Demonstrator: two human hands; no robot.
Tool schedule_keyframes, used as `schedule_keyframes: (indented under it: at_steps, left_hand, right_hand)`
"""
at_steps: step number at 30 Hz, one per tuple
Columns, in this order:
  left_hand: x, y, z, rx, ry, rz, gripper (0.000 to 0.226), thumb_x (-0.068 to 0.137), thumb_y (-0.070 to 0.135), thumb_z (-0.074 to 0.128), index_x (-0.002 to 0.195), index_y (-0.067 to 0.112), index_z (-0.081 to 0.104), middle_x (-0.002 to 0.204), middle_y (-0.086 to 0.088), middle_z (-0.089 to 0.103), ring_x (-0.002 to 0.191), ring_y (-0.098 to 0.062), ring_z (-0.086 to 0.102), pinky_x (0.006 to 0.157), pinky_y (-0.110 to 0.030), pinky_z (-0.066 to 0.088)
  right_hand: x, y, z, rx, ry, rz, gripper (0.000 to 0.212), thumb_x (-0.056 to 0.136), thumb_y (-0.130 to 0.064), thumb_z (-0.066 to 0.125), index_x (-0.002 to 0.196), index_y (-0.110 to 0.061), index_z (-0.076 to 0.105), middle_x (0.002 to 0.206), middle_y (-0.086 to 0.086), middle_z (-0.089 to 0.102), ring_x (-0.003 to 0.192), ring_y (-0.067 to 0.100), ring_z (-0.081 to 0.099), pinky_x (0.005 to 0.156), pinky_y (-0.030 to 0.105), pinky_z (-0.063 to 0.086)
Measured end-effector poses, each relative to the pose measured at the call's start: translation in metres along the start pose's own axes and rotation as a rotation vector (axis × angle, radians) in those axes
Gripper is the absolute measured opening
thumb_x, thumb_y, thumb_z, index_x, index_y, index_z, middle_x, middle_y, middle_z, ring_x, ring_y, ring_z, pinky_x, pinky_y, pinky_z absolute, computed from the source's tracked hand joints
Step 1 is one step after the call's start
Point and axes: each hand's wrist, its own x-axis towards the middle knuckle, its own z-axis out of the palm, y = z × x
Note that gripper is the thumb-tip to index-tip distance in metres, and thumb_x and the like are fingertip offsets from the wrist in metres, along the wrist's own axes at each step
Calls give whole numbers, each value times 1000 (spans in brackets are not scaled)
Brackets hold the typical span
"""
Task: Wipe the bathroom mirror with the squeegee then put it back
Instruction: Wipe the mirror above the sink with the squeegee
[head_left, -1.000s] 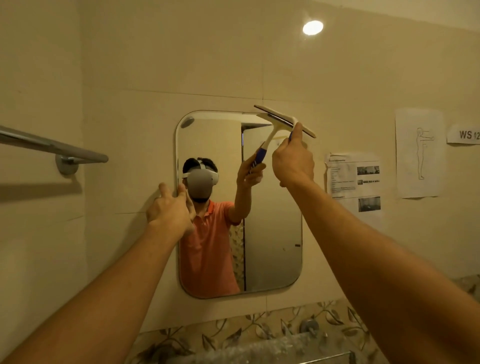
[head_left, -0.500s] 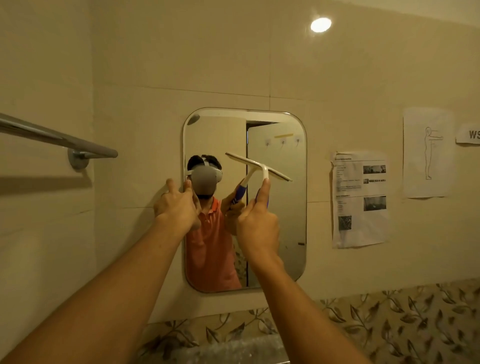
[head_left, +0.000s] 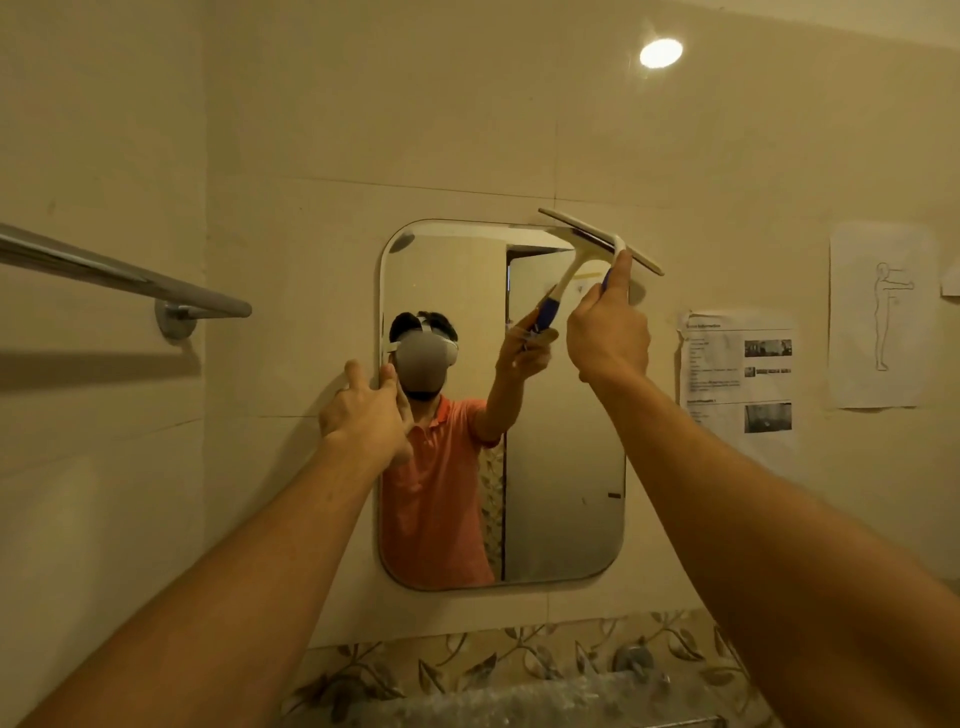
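A rounded rectangular mirror (head_left: 561, 467) hangs on the beige tiled wall. My right hand (head_left: 608, 343) grips the blue handle of a white squeegee (head_left: 597, 240), index finger stretched up along its neck. The blade lies tilted against the mirror's top right corner and juts past the glass edge onto the wall. My left hand (head_left: 366, 415) presses on the mirror's left edge at mid height, fingers curled round the rim. The glass reflects a person in an orange shirt holding the squeegee.
A chrome towel bar (head_left: 124, 278) sticks out from the left wall at the height of the mirror's top. Printed sheets (head_left: 740, 374) and a figure drawing (head_left: 880, 317) are taped right of the mirror. Leaf-patterned tiles (head_left: 519, 670) run below.
My right hand had pulled the squeegee down to the mirror's middle half a second ago; it is now back up at the top right corner. The left hand has stayed on the left edge.
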Motion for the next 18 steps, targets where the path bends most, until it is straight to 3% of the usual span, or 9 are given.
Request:
schedule_keyframes:
  at_steps: [6,11,18]
  left_hand:
    - [-1,4,0,-17,-3,-16,95,81,32,74,158,27,18,143,-17,16,112,-30,53,76,-34,52]
    - [-2,3,0,-27,-7,-20,98,81,32,75,159,28,16,145,-17,15,114,-30,52,78,-34,52]
    - [-4,4,-2,-27,-5,-30,102,77,36,80,158,29,17,142,-16,17,113,-30,52,78,-34,53]
  right_hand:
    - [-30,15,13,-17,-35,-4,64,109,-32,31,159,-38,-8,75,5,56,62,19,59,61,42,61]
    - [-92,46,34,-9,-59,-25,67,108,-32,32,159,-36,-11,70,4,55,54,14,53,47,28,40]
    - [-143,79,44,-63,-153,-9,67,108,-36,31,156,-44,-15,66,1,56,55,16,56,53,34,49]
